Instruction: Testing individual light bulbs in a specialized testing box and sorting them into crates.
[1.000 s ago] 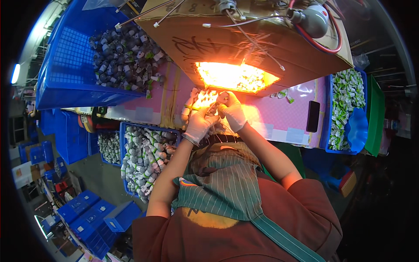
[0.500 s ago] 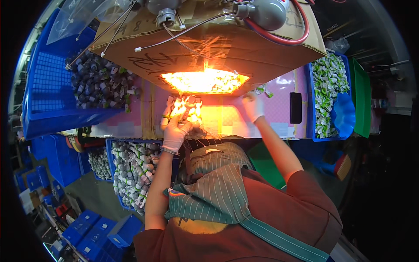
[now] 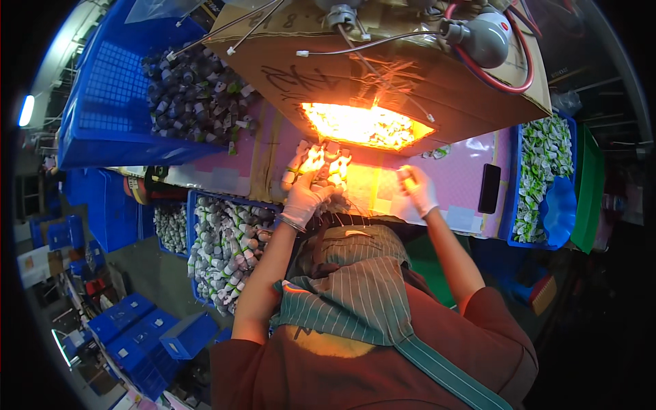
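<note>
My left hand, in a pale glove, is closed around the near side of a cluster of small white-and-grey capped parts. The cluster lies on the pink bench top, below a brightly glowing opening in a cardboard box. Thin wires or leads hang from the cluster toward my body. To the right, my gloved right hand hovers over the bench with its fingers bent together. Glare hides whatever its fingertips hold.
Left stands a blue crate of grey bulb-shaped parts. A lower bin holds similar parts. On the right are a black phone, green-and-white pieces and a blue scalloped bowl. Grey bulb-shaped fittings with cables rest atop the box.
My right hand has come back from the small green-and-white pieces at the box's right, toward me and the cluster. My left hand stays on the cluster. The whole view has shifted and tilted.
</note>
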Demonstrator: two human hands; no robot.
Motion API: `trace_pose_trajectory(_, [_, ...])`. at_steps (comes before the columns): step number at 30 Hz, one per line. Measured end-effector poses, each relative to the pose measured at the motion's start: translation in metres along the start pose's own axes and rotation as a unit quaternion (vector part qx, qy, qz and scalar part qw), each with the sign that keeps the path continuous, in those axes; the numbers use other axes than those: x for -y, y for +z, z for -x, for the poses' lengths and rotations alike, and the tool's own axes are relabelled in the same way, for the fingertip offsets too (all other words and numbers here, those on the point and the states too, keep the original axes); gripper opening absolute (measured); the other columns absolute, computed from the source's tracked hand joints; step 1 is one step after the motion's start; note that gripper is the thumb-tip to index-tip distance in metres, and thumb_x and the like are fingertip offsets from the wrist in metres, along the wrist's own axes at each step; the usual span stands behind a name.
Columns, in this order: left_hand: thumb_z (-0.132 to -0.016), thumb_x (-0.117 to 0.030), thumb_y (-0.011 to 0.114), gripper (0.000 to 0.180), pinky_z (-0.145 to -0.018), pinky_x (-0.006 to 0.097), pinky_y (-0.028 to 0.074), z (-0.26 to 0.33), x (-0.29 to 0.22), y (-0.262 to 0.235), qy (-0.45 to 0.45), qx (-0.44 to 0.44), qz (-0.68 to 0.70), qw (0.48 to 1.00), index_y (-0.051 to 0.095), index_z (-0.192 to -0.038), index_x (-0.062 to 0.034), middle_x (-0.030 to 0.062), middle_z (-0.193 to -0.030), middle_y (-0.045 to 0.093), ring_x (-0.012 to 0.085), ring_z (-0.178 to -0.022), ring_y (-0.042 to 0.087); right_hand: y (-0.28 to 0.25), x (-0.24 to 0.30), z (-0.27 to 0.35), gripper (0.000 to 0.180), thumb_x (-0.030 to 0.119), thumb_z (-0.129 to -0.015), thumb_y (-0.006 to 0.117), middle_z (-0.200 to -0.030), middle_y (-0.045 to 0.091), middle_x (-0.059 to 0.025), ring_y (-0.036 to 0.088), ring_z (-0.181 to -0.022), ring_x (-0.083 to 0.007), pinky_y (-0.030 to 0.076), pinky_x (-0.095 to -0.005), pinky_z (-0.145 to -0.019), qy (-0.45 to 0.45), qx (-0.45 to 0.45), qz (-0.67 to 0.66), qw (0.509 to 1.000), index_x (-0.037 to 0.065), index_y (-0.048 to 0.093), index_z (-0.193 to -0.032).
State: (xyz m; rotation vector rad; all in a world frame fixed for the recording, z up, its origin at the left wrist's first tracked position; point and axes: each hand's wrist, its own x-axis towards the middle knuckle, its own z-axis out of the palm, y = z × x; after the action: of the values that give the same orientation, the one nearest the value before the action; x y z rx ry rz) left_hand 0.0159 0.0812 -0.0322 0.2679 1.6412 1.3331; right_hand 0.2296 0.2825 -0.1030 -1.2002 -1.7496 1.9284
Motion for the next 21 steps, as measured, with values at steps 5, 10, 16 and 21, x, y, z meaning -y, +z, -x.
trace_pose_trajectory(5, [-0.078,-0.011,0.071,0.044,-0.047,0.019,0.045,0.0,0.003,0.003,0.053,0.032,0.02,0.998,0.05,-0.115,-0.0012,0.0017,-0.075,0.062,0.0069,-0.056,0.057,0.099,0.057,0.027,0.035,0.024,-0.088,0.062,-0.081,0.061,-0.0101,0.056,-0.063,-0.0115,0.045,-0.0232,-0.055,-0.014,0.144,-0.118,0.982,0.001,0.051,-0.112])
trace_pose_trajectory(10, [-0.078,-0.008,0.07,0.04,-0.069,0.023,0.051,0.006,-0.005,-0.002,0.193,-0.027,-0.075,0.978,0.051,-0.113,-0.0002,0.004,-0.096,0.061,0.0087,-0.083,0.059,0.139,0.075,0.026,0.02,0.015,-0.082,0.066,-0.08,0.063,-0.0059,0.058,-0.063,-0.012,0.048,-0.024,-0.06,-0.085,0.075,0.156,0.981,0.004,0.059,-0.098])
trace_pose_trajectory(16, [-0.075,0.006,0.067,0.068,-0.075,0.02,0.047,0.018,0.009,-0.026,0.114,0.016,0.037,0.993,0.038,-0.135,-0.0086,0.0012,-0.104,0.056,0.0067,-0.086,0.053,0.159,0.074,0.018,0.019,0.012,-0.079,0.066,-0.081,0.063,-0.0044,0.059,-0.064,-0.0103,0.048,-0.0238,-0.058,-0.363,0.028,0.268,0.892,0.004,0.061,-0.096])
trace_pose_trajectory(21, [-0.073,0.003,0.069,0.058,-0.076,0.023,0.047,0.009,0.025,-0.043,0.115,-0.068,-0.068,0.989,0.045,-0.125,-0.0066,0.0022,-0.101,0.057,0.0103,-0.088,0.054,0.161,0.088,0.016,0.029,0.016,-0.084,0.063,-0.104,0.062,-0.0095,0.06,-0.086,-0.0118,0.049,-0.0257,-0.073,0.055,0.202,-0.091,0.974,-0.001,0.059,-0.107])
